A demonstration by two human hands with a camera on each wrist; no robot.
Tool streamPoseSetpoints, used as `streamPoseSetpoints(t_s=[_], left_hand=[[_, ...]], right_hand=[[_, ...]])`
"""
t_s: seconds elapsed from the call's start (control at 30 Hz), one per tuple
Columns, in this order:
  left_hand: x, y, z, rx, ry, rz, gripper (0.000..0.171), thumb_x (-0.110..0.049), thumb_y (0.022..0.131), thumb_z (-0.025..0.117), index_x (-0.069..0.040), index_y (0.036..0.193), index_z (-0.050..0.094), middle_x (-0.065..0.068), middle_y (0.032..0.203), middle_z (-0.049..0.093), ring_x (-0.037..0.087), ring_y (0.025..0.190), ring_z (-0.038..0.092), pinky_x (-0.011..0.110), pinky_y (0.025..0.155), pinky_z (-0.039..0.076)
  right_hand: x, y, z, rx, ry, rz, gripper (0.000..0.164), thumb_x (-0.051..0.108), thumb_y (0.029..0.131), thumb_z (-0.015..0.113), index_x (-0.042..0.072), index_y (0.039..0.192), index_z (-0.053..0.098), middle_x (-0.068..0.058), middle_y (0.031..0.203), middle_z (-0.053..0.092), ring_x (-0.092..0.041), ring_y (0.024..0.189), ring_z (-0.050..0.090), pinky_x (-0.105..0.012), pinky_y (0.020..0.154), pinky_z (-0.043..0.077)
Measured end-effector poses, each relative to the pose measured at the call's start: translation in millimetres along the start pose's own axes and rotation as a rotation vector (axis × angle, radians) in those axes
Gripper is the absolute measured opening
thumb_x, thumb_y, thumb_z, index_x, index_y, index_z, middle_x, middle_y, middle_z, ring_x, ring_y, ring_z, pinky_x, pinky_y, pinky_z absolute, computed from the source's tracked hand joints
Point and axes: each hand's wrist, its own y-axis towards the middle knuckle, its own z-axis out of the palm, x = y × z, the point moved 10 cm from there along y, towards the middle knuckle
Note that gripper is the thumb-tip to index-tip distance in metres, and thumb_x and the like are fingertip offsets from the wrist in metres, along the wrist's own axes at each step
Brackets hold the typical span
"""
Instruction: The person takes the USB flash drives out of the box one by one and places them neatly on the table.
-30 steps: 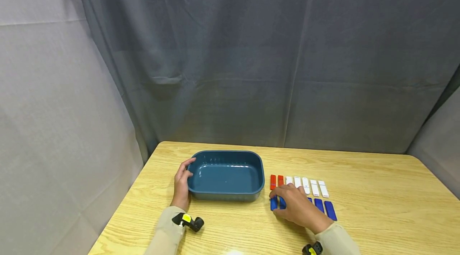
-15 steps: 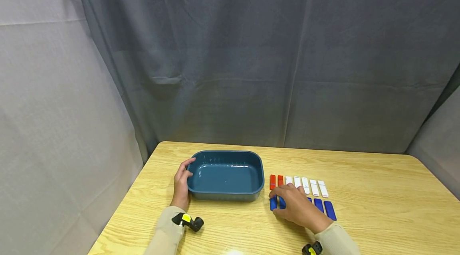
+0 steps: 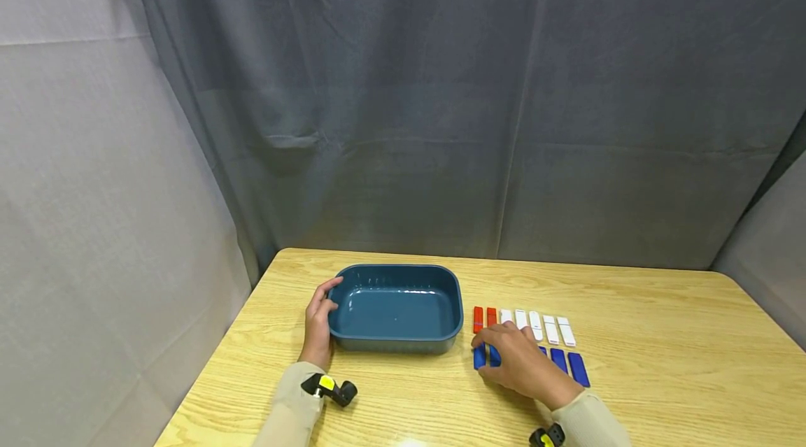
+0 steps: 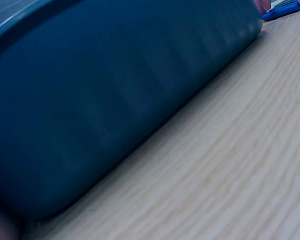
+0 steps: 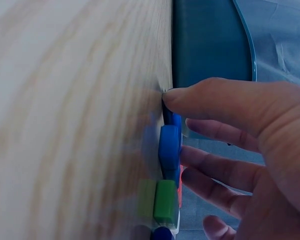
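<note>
My left hand (image 3: 318, 327) holds the left side of a dark teal rectangular tub (image 3: 397, 346), its fingertips at the rim. The tub stands on the table with nothing inside; its long wall (image 4: 120, 90) fills much of the left wrist view. To its right, my right hand (image 3: 521, 361) reaches over a front row of sticks that look like USB sticks. Thumb and a finger pinch the ends of the leftmost blue USB stick (image 3: 480, 357). Beside it lies another blue stick (image 3: 495, 356); the hand hides the middle of the row. In the right wrist view, a green stick (image 5: 165, 201) shows nearer the camera.
Behind the hand lie two red sticks (image 3: 478, 319) and several white sticks (image 3: 536, 326) in a back row. Farther right in the front row are dark blue sticks (image 3: 578, 369). The wooden table (image 3: 680, 342) ends at a grey curtain (image 3: 403, 118).
</note>
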Motion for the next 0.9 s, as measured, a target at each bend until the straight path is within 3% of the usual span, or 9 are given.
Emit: streamPoseSetpoints(t_s=[0.63,0.9], left_hand=[[0.7,0.0,2.7,0.007,0.007,-0.006,0.05,0.002,0.082,0.039,0.001,0.13,0.055,0.009,0.142,0.046,0.018,0.138,0.031,0.041,0.111,0.018],[3.3,1.3,2.8,0.005,-0.027,-0.011,0.051,0.002,0.082,0.039,0.0,0.13,0.055,0.009,0.143,0.047,0.017,0.138,0.031,0.035,0.109,0.021]], right_hand=[[-0.9,-0.9,-1.3,0.001,-0.008,-0.002,0.033,0.026,0.068,0.085,0.021,0.097,0.069,0.006,0.102,0.066,-0.013,0.089,0.05,-0.036,0.069,0.029],[-2.2,-2.2,-1.6,0.013,-0.007,0.02,0.032,0.026,0.069,0.085,0.021,0.097,0.07,0.006,0.104,0.065,-0.014,0.091,0.051,-0.037,0.071,0.03]])
